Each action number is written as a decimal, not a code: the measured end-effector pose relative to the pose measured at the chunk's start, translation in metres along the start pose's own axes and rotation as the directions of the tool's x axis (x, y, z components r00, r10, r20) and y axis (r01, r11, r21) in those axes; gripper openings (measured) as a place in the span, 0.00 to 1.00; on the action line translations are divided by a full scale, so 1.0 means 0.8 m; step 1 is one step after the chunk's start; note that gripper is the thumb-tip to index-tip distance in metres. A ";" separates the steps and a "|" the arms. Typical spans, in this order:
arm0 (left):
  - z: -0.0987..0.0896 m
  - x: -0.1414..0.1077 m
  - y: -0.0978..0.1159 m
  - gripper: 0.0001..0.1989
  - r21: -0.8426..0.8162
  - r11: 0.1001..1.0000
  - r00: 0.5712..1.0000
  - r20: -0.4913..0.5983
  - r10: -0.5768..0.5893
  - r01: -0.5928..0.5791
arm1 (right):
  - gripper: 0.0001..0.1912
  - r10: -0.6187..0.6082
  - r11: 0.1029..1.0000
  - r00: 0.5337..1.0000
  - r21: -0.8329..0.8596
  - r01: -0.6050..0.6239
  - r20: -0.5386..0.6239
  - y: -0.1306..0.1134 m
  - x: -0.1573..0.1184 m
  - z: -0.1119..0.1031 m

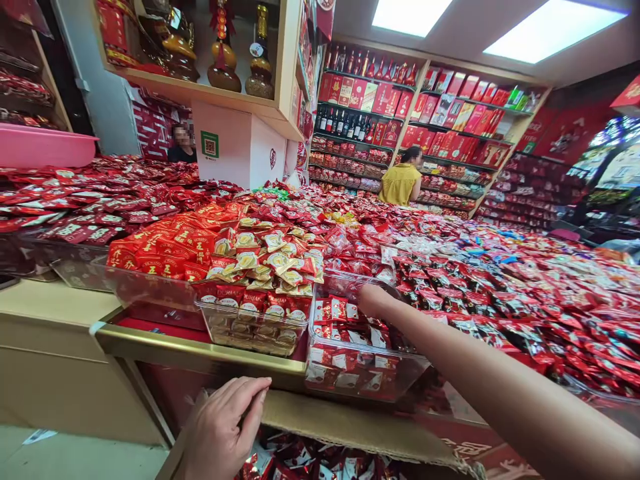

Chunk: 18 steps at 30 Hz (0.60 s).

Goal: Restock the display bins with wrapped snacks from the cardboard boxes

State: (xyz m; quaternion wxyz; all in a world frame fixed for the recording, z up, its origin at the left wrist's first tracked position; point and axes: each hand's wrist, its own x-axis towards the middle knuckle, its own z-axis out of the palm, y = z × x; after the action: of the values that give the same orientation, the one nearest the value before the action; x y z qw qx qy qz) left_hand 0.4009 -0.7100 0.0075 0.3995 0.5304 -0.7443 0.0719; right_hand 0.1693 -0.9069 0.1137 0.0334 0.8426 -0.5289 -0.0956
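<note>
My right hand (375, 301) reaches into a clear plastic bin (350, 340) and is nearest to the red-and-white candy packets (333, 310) inside it. Its fingers are hidden and slightly blurred, so what it holds, if anything, does not show. My left hand (233, 417) hovers at the near side, over the edge of a cardboard box (345, 417). Its fingers are stretched forward, with the thumb apart below them and nothing visible in between. Similar red-and-white packets (315, 460) fill the box, partly covered by its flap.
Left of the bin stands another clear bin of durian packets (265, 300), beside heaped red-and-gold packets (170, 240). A gold-edged counter (200, 348) runs beneath. Candy piles (500, 280) spread rightward. A person in a yellow top (401, 183) stands by the back shelves (425, 87).
</note>
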 end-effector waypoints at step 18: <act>-0.002 0.000 0.002 0.09 0.089 0.996 0.999 -0.035 0.014 -0.011 | 0.14 -0.255 0.964 0.958 0.039 0.262 -0.129 -0.038 0.019 0.000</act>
State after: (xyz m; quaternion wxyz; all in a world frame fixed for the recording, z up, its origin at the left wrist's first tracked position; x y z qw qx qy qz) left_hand 0.4003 -0.7087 0.0089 0.3883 0.5414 -0.7365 0.1168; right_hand 0.2027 -0.9069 0.1067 0.0294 0.9094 -0.4137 -0.0323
